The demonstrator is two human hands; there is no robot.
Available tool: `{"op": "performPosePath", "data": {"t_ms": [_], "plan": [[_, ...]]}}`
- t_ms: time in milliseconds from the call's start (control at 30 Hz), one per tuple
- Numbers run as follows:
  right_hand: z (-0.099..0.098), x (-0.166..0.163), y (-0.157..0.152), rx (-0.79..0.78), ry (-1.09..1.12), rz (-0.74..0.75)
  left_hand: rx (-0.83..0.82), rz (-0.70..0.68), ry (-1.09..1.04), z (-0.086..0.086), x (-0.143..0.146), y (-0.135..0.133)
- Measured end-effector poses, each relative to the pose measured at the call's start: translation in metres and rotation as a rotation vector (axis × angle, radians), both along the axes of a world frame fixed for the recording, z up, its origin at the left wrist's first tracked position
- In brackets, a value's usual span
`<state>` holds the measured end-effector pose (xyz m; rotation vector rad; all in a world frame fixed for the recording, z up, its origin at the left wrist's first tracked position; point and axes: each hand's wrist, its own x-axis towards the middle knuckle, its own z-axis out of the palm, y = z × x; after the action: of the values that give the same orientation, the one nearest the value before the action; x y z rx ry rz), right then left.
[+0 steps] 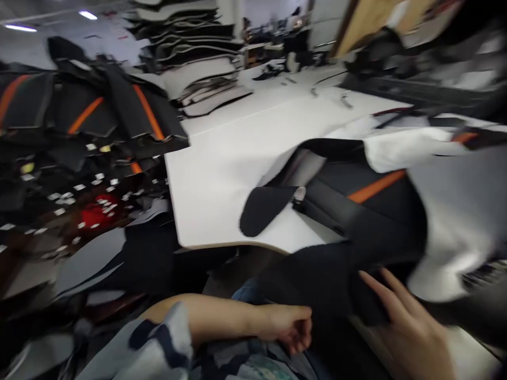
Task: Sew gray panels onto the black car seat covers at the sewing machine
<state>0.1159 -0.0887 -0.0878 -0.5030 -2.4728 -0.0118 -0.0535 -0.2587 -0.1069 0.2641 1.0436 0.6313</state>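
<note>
1. White, smooth and broad, the flat table (222,190) spreads across the middle, its near edge curved.
2. Dark pieces with orange stripes (119,100) lie heaped beyond the table's left edge.
3. Black padded cover with a slanting orange band (396,227) lies at the table's near right, its lower part hanging over the edge toward the person; pale grey and white sheeting (455,190) is just beside it on the right.
4. Tall stack of black and pale layered sheets (190,37) rises at the back left.
5. Both hands are apart from each other. The right hand (412,322), fingers extended, touches the cover's black material; whether it pinches is blurred. The left hand (291,327), fingers curled, is against or just beside the hanging part; I cannot tell whether it grips.
6. Small white tags (80,187) dot the dark pile at left.
</note>
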Motion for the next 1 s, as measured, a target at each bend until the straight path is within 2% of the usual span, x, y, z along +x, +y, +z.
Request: {"op": "performPosePath", "data": {"t_ms": [67, 100, 133, 200, 267, 300, 333, 400, 467, 533, 600, 667, 833, 900, 1000], "plan": [[0.007, -0.006, -0.015, 0.127, -0.017, -0.007, 0.115, -0.366, -0.055, 0.037, -0.014, -0.006], [0.009, -0.01, -0.022, 0.167, -0.064, -0.019, 0.219, -0.496, -0.072, 0.059, -0.022, -0.004], [0.01, -0.014, -0.028, 0.2, -0.083, -0.038, 0.348, -0.577, -0.059, 0.082, -0.03, 0.003], [0.009, -0.024, -0.036, 0.257, -0.09, -0.125, 0.508, -0.634, 0.017, 0.124, -0.043, 0.029], [0.005, -0.031, -0.04, 0.245, -0.08, -0.232, 0.828, -0.666, 0.435, 0.15, -0.041, 0.069], [0.004, -0.034, -0.041, 0.234, -0.055, -0.261, 1.027, -0.653, 0.714, 0.154, -0.034, 0.092], [0.002, -0.035, -0.042, 0.214, -0.031, -0.281, 1.23, -0.652, 0.994, 0.153, -0.023, 0.115], [0.001, -0.035, -0.043, 0.169, 0.012, -0.292, 1.581, -0.732, 1.439, 0.136, 0.002, 0.156], [0.003, -0.031, -0.045, 0.099, 0.027, -0.291, 1.846, -0.943, 1.611, 0.111, 0.023, 0.189], [0.007, -0.026, -0.045, -0.004, 0.023, -0.281, 2.021, -1.144, 1.574, 0.091, 0.033, 0.212], [0.012, -0.024, -0.043, -0.113, 0.015, -0.268, 2.094, -1.252, 1.487, 0.081, 0.032, 0.227], [0.016, -0.027, -0.039, -0.164, 0.014, -0.263, 2.098, -1.275, 1.459, 0.082, 0.026, 0.236], [0.013, -0.052, -0.024, -0.104, 0.035, -0.271, 2.111, -1.247, 1.468, 0.085, 0.029, 0.242], [0.01, -0.053, -0.021, -0.091, 0.035, -0.246, 2.152, -1.246, 1.363, 0.082, 0.034, 0.239], [0.011, -0.031, -0.023, -0.075, 0.032, -0.197, 2.152, -1.321, 1.166, 0.088, 0.029, 0.243]]}}
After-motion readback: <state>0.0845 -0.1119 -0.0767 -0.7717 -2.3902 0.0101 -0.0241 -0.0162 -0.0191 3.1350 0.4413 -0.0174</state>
